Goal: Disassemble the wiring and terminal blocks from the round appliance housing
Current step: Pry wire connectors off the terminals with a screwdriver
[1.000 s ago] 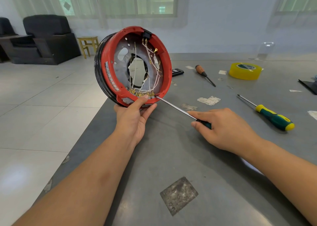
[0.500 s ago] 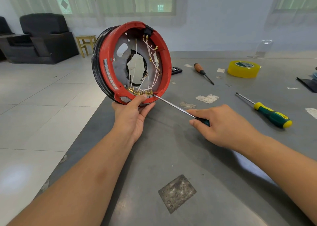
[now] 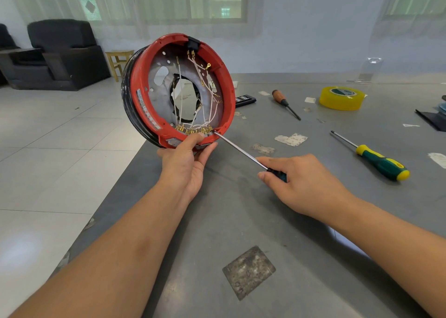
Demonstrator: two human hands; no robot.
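Your left hand (image 3: 185, 163) grips the bottom rim of the round housing (image 3: 178, 88), thumb on the red edge, fingers curled underneath. It holds the housing up on its edge, tilted, over the near left corner of the gray surface (image 3: 265, 221). Your right hand (image 3: 296, 185) is wrapped around the handle of a screwdriver (image 3: 237, 149). The tip sits at the row of gold terminals (image 3: 193, 129) low inside the rim.

The housing looks hard and stiff, and maybe a bit heavy, so keep hold of the thick red rim. The shiny black band behind it may be slippery. The thin white wires (image 3: 207, 100) look soft and bendy; the little gold ends could bend or snap if you pull hard. Do not grab there.

A strip label (image 3: 147, 108) runs along the inside of the rim, but its writing is too small to read. Farther out lie a green and yellow screwdriver (image 3: 379, 159), a brown-handled screwdriver (image 3: 284, 103) and a roll of yellow tape (image 3: 341, 98).
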